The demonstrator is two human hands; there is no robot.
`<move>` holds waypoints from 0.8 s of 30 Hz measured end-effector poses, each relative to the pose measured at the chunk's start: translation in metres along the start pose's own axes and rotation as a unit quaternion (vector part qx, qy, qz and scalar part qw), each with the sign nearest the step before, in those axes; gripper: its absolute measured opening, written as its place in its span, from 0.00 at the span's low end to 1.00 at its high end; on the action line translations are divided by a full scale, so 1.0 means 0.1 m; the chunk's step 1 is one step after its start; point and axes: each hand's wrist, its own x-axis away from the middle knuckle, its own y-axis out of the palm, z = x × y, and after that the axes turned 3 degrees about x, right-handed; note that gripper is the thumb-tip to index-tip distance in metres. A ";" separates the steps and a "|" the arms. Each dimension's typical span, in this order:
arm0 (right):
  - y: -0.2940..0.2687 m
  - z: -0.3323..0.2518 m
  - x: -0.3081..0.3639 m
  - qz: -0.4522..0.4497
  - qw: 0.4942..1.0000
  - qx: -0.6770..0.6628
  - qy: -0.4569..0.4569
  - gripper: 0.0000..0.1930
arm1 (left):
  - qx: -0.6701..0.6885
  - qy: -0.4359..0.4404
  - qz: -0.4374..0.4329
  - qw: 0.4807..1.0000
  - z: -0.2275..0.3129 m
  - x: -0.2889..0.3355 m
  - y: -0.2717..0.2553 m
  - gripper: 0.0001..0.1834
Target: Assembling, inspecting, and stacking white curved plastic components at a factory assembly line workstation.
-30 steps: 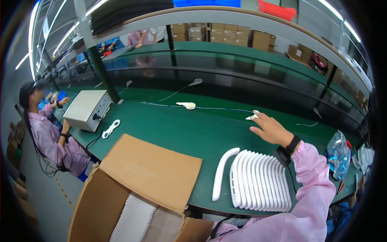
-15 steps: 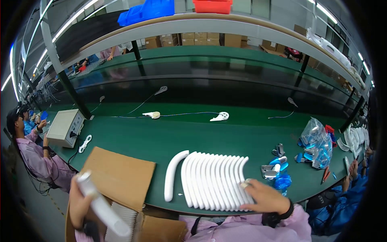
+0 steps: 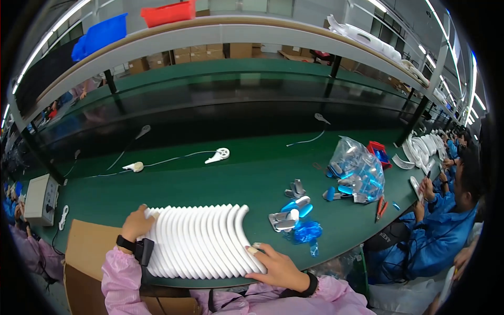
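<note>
A row of white curved tubes (image 3: 197, 241), several packed side by side, lies on the green table in front of me. My left hand (image 3: 137, 223) grips the tube at the row's left end near its far tip; part of its fingers is hidden. At the opposite end, my right hand (image 3: 278, 268) rests with fingers spread against the near part of the last tube. A cardboard box (image 3: 86, 247) stands open beside my left forearm, below the table edge.
Right of the row lie metal and blue parts (image 3: 294, 210) and a clear bag (image 3: 357, 168) of similar pieces. Red-handled pliers (image 3: 380, 209) are near a red bin (image 3: 379, 153). A grey box (image 3: 42, 199) stands left. A person in blue (image 3: 425, 210) sits at right.
My left hand has carried a white tube from over the box to the row's left end. The separate tube now sits against the row. My view has turned right.
</note>
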 end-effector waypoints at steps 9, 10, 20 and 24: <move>-0.57 0.67 -0.39 0.144 0.980 0.119 -0.072 0.11 | 0.056 0.088 0.307 0.946 0.31 0.53 -0.22 0.24; -0.57 0.74 -0.39 0.143 0.980 0.122 -0.068 0.11 | 0.171 0.118 0.260 0.943 0.55 0.64 -0.24 0.23; -0.65 0.95 -0.47 0.088 0.986 0.139 -0.028 0.06 | 0.336 0.285 0.080 0.894 1.95 1.34 0.61 0.15; -0.64 0.87 -0.44 0.189 0.977 -0.076 0.065 0.07 | 0.327 0.326 0.035 0.886 2.23 1.32 0.90 0.17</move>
